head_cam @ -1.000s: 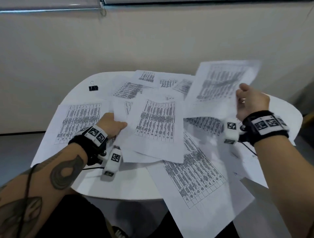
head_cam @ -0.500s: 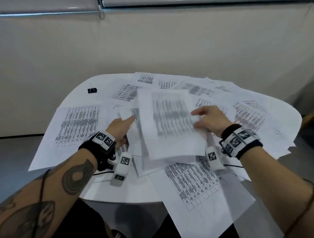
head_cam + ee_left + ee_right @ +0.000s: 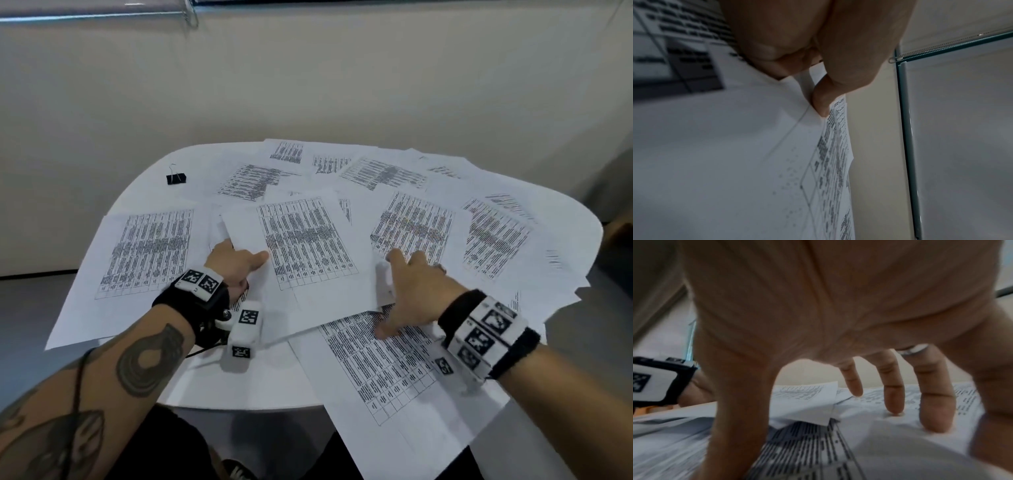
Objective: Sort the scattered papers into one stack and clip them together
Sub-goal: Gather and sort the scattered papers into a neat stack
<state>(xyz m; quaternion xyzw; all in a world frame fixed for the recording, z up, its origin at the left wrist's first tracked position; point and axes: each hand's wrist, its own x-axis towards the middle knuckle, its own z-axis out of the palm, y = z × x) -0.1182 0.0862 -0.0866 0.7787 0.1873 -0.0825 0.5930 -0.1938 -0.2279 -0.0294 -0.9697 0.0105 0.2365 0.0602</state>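
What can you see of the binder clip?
The binder clip is small, with a black body and two thin wire handles that look like metal; one handle stands up behind the body. It looks closed, with no paper in it. It sits alone on bare white table at the far left, apart from the papers. Neither the left hand nor the right hand touches it. Only the head view shows it.
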